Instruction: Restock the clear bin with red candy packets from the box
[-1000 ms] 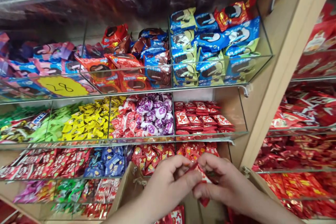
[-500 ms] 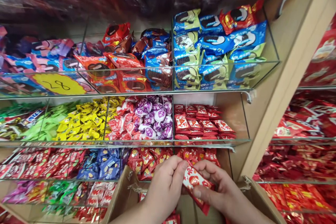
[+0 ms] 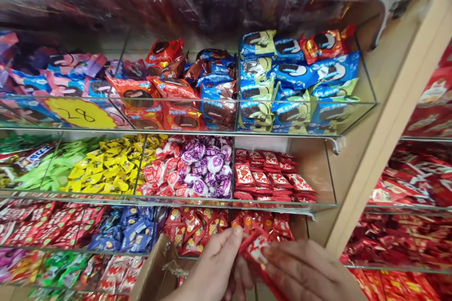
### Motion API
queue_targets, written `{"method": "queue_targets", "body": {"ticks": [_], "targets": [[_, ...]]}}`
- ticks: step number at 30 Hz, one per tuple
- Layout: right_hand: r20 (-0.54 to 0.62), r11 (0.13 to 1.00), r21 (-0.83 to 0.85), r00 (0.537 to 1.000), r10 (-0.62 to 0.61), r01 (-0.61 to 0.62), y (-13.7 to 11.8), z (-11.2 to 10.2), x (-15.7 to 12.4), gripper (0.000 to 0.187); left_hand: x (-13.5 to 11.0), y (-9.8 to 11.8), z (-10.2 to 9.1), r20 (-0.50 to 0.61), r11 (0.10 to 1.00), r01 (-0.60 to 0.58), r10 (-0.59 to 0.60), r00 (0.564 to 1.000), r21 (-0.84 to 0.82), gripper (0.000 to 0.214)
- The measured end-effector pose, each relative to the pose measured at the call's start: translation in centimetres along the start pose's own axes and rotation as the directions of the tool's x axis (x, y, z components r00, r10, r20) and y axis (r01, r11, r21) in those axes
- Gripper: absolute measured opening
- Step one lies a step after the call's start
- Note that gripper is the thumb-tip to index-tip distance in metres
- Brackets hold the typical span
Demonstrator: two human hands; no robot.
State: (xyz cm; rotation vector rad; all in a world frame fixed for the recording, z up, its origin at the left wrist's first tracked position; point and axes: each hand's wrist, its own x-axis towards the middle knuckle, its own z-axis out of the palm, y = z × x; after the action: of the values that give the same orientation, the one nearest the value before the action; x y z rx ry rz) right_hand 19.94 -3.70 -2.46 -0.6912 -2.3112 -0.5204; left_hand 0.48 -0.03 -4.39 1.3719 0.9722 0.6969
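Note:
At the bottom centre, my left hand [image 3: 215, 268] and my right hand [image 3: 303, 270] meet on a small stack of red and white candy packets [image 3: 256, 249]. Both hands pinch the stack, the left from its left side and the right from its right side and below. The packets are tilted up toward the glass bin of matching red and white packets [image 3: 273, 176] on the middle shelf. The lower ends of both hands run out of the picture.
Glass-fronted shelf bins hold blue and red cookie packs [image 3: 293, 80], purple and pink wrapped candies [image 3: 197, 169], yellow candies [image 3: 109, 164] and blue candies [image 3: 132, 233]. A yellow price tag [image 3: 79, 113] reads 28. A cardboard box flap [image 3: 155, 268] lies lower left. A wooden upright [image 3: 384, 127] divides off red packets at right.
The view has tilted up, so my hands sit lower in the picture. The packets went from a bunched grip to a fanned stack held between both hands.

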Motion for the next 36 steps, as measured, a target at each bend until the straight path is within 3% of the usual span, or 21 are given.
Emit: {"method": "queue_targets", "body": {"ticks": [2,5,9,13,19,22,24,25,26,28,29,30,32,33,36], "targets": [[-0.11,0.996,-0.084,0.994,0.025,-0.035,2.0,-0.3,0.2,0.037,-0.2,0.1,-0.1,0.031,0.999,-0.016,0.015,0.999,0.033,0.045],[-0.149,0.979,-0.161,0.984,0.099,-0.123,5.7,0.4,1.7,0.035,-0.2,0.0,-0.2,0.112,0.99,0.002,-0.018,0.994,0.142,0.047],[0.015,0.96,-0.247,0.99,0.142,-0.134,9.0,2.4,4.5,0.023,0.4,-1.1,-0.4,0.221,0.958,-0.106,0.046,0.974,0.268,0.054],[0.134,0.952,-0.262,0.97,0.202,-0.162,9.7,3.8,5.7,0.025,0.9,-2.6,-0.9,0.311,0.943,-0.175,0.083,0.947,0.282,0.054],[0.3,0.975,-0.126,0.929,0.215,-0.185,9.9,3.4,5.5,0.031,1.6,-3.9,-1.0,0.343,0.934,-0.213,0.108,0.933,0.285,0.045],[0.332,0.973,-0.062,0.915,0.229,-0.221,10.2,3.0,5.6,0.037,1.2,-3.3,-0.9,0.336,0.873,-0.282,0.148,0.93,0.398,0.029],[0.332,0.969,-0.033,0.912,0.241,-0.244,10.3,2.8,5.6,0.039,0.6,-1.8,-1.0,0.321,0.719,-0.448,0.319,0.892,0.531,0.022],[0.328,0.966,-0.029,0.91,0.252,-0.257,10.4,2.8,5.6,0.041,0.3,-0.6,-1.2,0.334,0.574,-0.556,0.451,0.828,0.602,0.021],[0.322,0.962,-0.032,0.908,0.268,-0.272,10.4,2.7,5.5,0.044,0.1,0.8,-1.3,0.339,0.395,-0.645,0.61,0.716,0.654,0.022],[0.319,0.952,-0.043,0.899,0.3,-0.302,10.4,2.6,5.5,0.045,0.2,3.8,-1.7,0.407,0.088,-0.615,0.676,0.615,0.783,0.026],[0.328,0.949,-0.043,0.893,0.309,-0.313,10.4,2.5,5.5,0.043,0.6,5.3,-1.8,0.425,-0.024,-0.544,0.653,0.626,0.839,0.028],[0.341,0.947,-0.037,0.887,0.313,-0.32,10.4,2.5,5.5,0.04,1.1,6.7,-1.8,0.463,-0.137,-0.502,0.641,0.612,0.854,0.031],[0.366,0.945,-0.015,0.878,0.309,-0.327,10.5,2.4,5.6,0.034,2.6,8.8,-1.6,0.5,-0.258,-0.429,0.494,0.711,0.866,0.035],[0.372,0.944,-0.002,0.876,0.307,-0.33,10.5,2.4,5.7,0.031,3.5,9.5,-1.3,0.484,-0.287,-0.393,0.419,0.769,0.874,0.037],[0.36,0.937,0.028,0.878,0.315,-0.348,10.7,2.4,5.9,0.024,5.9,10.8,-0.1,0.434,-0.292,-0.354,0.282,0.856,0.888,0.03]]}}
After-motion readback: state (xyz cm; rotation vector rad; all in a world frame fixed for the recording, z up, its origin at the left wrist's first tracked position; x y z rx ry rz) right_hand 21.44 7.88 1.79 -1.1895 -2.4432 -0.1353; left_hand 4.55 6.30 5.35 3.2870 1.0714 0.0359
